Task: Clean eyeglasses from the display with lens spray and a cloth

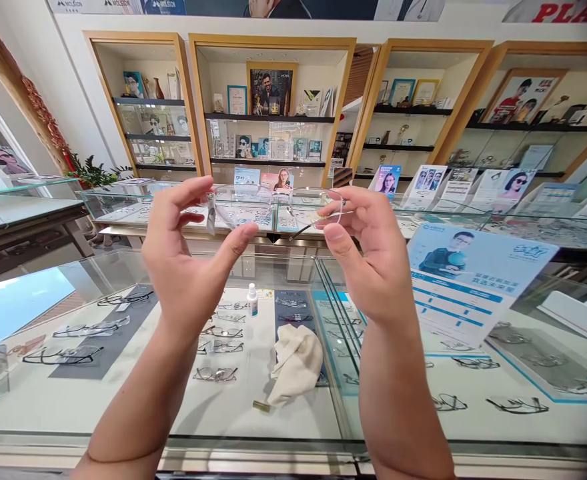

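I hold a pair of thin, near-rimless glasses point(273, 207) up at chest height over a glass display counter point(173, 413). My left hand point(186, 260) pinches the left end of the glasses between thumb and fingers. My right hand point(368, 257) pinches the right end, where a thin temple arm pokes out toward the middle. The clear lenses are hard to make out against the background.
On the counter lie a crumpled white cloth point(296, 360) and a small white bottle point(252, 299). Several eyeglass frames sit under the glass. A blue-and-white leaflet stand point(468, 280) rises at right. Shelves with pictures and awards line the back wall.
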A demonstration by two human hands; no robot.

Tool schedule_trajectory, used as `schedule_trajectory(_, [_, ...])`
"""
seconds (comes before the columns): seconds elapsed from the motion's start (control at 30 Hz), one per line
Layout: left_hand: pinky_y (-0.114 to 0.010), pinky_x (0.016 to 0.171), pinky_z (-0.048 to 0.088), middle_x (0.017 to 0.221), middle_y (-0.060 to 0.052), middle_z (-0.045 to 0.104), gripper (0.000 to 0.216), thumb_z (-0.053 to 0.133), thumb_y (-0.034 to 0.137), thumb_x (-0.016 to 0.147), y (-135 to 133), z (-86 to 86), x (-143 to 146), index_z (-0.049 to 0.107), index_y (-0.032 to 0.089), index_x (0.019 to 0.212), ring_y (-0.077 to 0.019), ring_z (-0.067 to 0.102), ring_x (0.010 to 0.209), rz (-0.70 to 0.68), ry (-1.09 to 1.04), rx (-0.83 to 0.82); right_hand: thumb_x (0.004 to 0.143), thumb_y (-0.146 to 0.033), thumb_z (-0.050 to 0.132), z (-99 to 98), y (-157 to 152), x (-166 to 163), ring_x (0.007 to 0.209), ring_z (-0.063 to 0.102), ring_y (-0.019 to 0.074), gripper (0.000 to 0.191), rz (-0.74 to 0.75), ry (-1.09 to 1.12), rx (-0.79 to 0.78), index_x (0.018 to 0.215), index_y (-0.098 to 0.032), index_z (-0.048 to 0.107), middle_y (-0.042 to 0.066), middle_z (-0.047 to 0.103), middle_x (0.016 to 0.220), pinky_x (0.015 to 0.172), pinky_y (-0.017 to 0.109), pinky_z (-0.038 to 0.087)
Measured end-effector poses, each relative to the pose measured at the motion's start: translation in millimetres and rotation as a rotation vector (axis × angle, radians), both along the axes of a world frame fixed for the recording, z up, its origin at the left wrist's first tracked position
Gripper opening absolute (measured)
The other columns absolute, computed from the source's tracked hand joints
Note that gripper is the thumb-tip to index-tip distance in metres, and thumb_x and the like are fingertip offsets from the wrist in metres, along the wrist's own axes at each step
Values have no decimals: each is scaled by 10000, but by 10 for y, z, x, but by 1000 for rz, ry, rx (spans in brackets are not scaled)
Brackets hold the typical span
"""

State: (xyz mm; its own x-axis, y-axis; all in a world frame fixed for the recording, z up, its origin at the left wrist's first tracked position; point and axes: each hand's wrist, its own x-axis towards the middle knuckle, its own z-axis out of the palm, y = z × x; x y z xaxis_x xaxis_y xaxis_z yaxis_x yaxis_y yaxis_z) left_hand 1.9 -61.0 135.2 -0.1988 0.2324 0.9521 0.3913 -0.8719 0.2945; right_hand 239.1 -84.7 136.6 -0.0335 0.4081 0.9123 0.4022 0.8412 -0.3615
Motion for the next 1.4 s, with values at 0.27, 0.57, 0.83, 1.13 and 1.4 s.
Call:
schedule_trajectory(0.27, [-515, 962, 619, 1274, -52, 728, 560, 925, 625, 835, 53, -16, -10, 720, 378, 1294, -305, 712, 1194, -4, -25, -2, 1091, -520, 648, 4, 10, 3, 1145, 719, 232, 394, -18, 4, 6, 1454, -366, 636, 56, 698, 1261, 996, 454, 678])
schedule_trajectory(0.57, [-510, 946, 615, 1252, -50, 730, 519, 892, 630, 867, 90, -62, 18, 710, 364, 1274, -292, 718, 1157, -32, -77, -44, 1099, -485, 643, 4, -1, -49, 1160, 712, 232, 354, -10, 19, 2, 1426, -352, 628, 56, 694, 1251, 1005, 458, 677])
schedule_trajectory(0.83, [-523, 971, 600, 1262, -36, 738, 498, 892, 632, 860, 96, -56, 28, 727, 376, 1255, -298, 718, 1173, 3, -81, -52, 1094, -442, 657, 2, 10, -71, 1168, 702, 231, 332, -9, 42, 19, 1404, -334, 610, 63, 692, 1258, 993, 452, 672])
schedule_trajectory(1.13, [-543, 983, 600, 1250, -36, 765, 513, 866, 677, 862, 93, -56, 30, 741, 376, 1258, -314, 727, 1176, 51, -62, -69, 1108, -452, 635, 6, -3, -89, 1250, 699, 253, 325, -71, 37, 26, 1416, -352, 634, 63, 717, 1307, 989, 454, 671])
schedule_trajectory(1.4, [-569, 975, 607, 1204, -31, 788, 436, 849, 670, 884, 8, 5, 52, 758, 374, 1191, -330, 730, 1171, 158, -30, -20, 1092, -498, 652, 0, -41, -92, 1170, 733, 284, 357, -150, 71, 9, 1431, -395, 688, 57, 731, 1395, 977, 554, 689])
